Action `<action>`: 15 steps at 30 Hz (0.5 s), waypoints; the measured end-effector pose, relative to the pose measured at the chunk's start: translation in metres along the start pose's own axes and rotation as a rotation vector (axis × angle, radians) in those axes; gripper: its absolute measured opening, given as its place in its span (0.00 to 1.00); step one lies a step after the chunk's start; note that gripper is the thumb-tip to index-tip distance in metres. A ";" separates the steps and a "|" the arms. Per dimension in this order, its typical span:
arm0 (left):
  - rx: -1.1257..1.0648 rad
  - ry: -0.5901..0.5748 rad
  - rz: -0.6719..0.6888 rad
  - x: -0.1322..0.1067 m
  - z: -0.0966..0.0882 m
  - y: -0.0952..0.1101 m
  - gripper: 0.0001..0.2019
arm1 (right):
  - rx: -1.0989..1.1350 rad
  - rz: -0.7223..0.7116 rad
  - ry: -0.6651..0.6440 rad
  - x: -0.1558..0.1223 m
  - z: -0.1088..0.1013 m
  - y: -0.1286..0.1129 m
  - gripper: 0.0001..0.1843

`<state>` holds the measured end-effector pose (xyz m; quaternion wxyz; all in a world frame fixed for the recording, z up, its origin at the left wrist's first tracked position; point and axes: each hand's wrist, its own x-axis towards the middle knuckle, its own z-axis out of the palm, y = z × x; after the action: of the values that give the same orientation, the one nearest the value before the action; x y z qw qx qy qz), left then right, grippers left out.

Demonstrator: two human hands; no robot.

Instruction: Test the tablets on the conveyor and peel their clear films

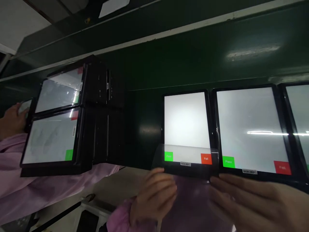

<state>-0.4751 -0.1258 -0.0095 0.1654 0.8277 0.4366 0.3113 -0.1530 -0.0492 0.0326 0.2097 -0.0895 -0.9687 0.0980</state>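
Observation:
A tablet [187,122] with a lit white screen stands against the dark green wall, showing a green Pass button and a red Fail button at its bottom. A clear film sheet [190,199] hangs in front of its lower edge, stretched between my two hands. My left hand [154,199], fingers curled, grips the film's left side. My right hand [251,203] pinches the right side, its fingers reaching to just under the tablet's lower right corner. A second lit tablet [251,129] stands right next to it, above my right hand.
A third tablet [299,119] is cut off at the right edge. At left, two lit tablets [55,119] sit stacked on a black stand. A co-worker's hand [12,119] touches their left side, with a pink sleeve [48,190] below.

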 end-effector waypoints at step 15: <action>0.188 0.029 -0.107 0.078 -0.027 -0.061 0.19 | -0.249 0.378 0.085 -0.010 -0.006 0.066 0.15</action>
<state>-0.4976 -0.0268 0.0060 0.0969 0.8106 0.5097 0.2715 -0.1325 0.0130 0.0187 0.2153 -0.2987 -0.9297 0.0111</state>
